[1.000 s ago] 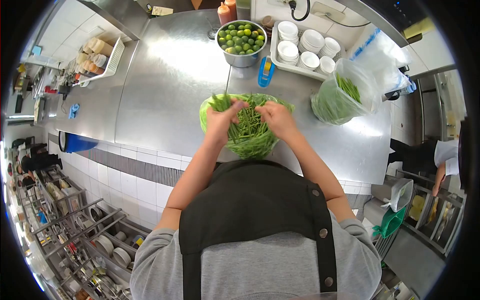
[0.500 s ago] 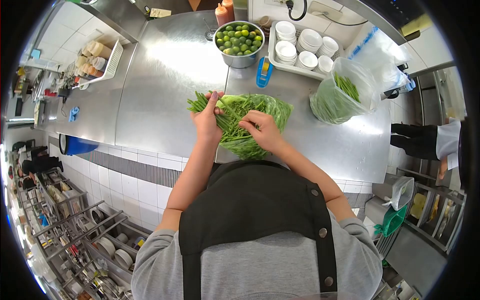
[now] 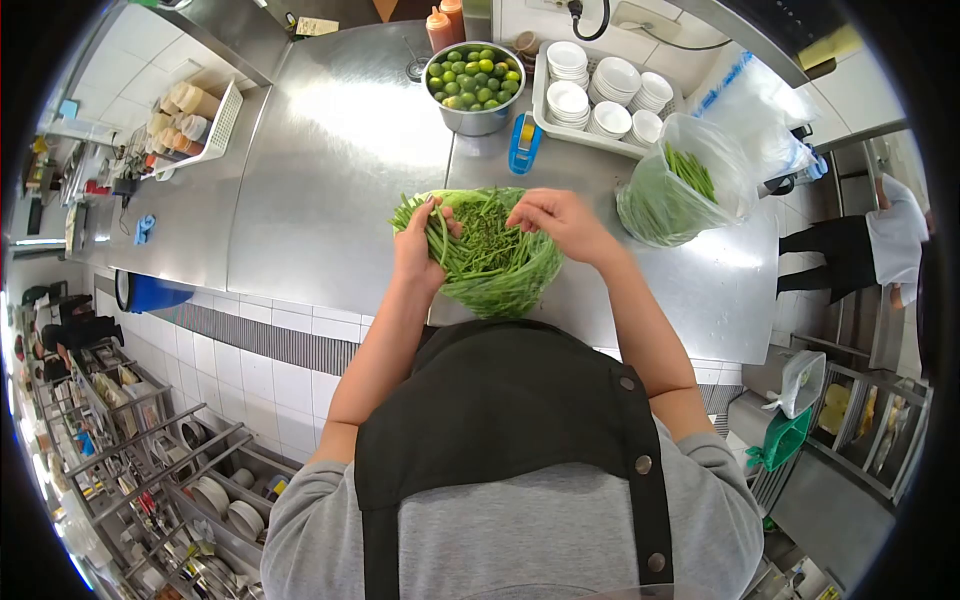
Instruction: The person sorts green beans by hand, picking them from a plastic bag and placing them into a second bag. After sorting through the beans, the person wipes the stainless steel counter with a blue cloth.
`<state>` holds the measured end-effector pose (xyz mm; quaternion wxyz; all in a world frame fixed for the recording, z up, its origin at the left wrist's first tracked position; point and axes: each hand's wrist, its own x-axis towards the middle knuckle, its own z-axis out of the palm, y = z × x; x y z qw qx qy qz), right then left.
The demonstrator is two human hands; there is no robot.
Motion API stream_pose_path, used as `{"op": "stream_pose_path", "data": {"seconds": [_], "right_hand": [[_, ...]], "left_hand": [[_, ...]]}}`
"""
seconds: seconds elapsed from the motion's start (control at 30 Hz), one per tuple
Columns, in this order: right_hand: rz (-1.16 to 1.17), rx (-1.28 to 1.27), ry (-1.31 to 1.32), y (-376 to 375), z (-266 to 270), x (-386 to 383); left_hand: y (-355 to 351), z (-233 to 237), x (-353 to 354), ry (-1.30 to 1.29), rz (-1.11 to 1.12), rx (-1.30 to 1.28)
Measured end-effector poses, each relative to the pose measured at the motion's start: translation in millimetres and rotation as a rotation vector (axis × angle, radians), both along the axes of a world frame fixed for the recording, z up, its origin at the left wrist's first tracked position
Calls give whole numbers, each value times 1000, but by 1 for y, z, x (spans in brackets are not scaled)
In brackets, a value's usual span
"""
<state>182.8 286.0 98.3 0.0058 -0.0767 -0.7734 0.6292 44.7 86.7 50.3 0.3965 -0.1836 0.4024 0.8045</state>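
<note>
My left hand (image 3: 420, 248) is wrapped around a bunch of long thin green stalks, which look like green beans (image 3: 404, 213), at the left side of an opened plastic bag (image 3: 515, 295). More green stalks and fine green bits (image 3: 487, 235) fill the bag's mouth. Above its right edge, my right hand (image 3: 558, 222) has its fingertips pinched together. Whatever lies between those fingertips is too small to make out. Farther right on the steel counter stands a second clear bag (image 3: 650, 212) with similar green stalks (image 3: 690, 172) inside.
Behind the bag are a metal bowl of limes (image 3: 478, 122), a blue tape dispenser (image 3: 524, 145) and a white crate (image 3: 600, 140) with stacked small white dishes. Sauce bottles (image 3: 440, 30) stand at the back. Another person (image 3: 890, 235) is at the far right.
My right hand has moved up and to the right, away from the stalks by my left hand. My left hand still grips its bunch, which now sits slightly lower and farther right.
</note>
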Motion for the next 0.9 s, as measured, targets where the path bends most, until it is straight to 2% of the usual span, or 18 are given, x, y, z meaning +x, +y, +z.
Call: {"op": "stream_pose_path", "data": {"seconds": [0.07,0.17,0.27,0.47,0.57,0.67,0.77,0.87,0.9], "right_hand": [[10,318,17,-5,-25,-1],[49,525,-23,-9,-65,4],[26,628,-160,-16,-69,6],[168,654,-103,-17,-75,10],[55,424,82,-9,-71,6],[-101,166,10,-6,-39,0],[-198,-71,32,-7,-44,-3],[-257,-372,44,-24,-36,-4],[-243,-386,29,-29,-38,-4]], "left_hand": [[0,5,6,-8,-34,7],[0,11,17,28,-149,-6],[-2,5,24,100,-301,-109],[-3,3,30,55,-376,-109],[2,15,30,131,-364,-153],[1,12,29,327,-404,-182],[2,9,31,383,-360,-195],[6,18,33,366,-296,-93],[7,19,33,401,-295,-90]]}}
